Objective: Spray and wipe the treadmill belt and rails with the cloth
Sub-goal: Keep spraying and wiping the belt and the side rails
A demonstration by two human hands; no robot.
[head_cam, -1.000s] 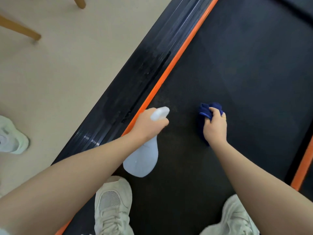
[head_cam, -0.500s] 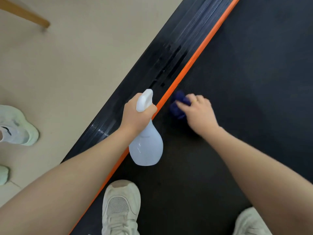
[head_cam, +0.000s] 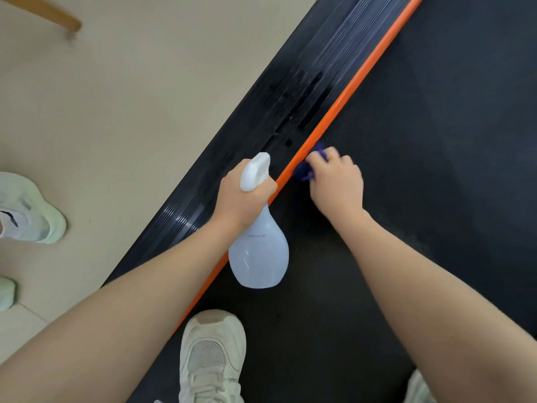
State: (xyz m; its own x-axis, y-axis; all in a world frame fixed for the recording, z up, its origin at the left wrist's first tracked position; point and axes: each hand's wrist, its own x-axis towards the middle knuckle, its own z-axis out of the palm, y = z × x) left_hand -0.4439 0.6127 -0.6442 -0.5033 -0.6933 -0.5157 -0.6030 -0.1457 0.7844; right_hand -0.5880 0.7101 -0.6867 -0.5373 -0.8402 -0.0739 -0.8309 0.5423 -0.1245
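We stand on the belt (head_cam: 436, 199), both hands low at its left edge. Our left hand (head_cam: 241, 199) is wrapped round the neck of the spray bottle (head_cam: 258, 257), nozzle aimed toward 12 o'clock, body hanging back toward 6. Our right hand (head_cam: 337, 184) presses the blue cloth (head_cam: 308, 167) down with curled fingers, right where the belt meets the orange strip (head_cam: 348, 91); most of the cloth is hidden under the hand. The rail (head_cam: 290, 106) lies just beyond the strip at 10 o'clock from the cloth, and its long axis runs from 7 to 1 o'clock (as does the strip). The right hand is the nearer one for wiping, so we judge the coming stroke should follow that line, not cross it.
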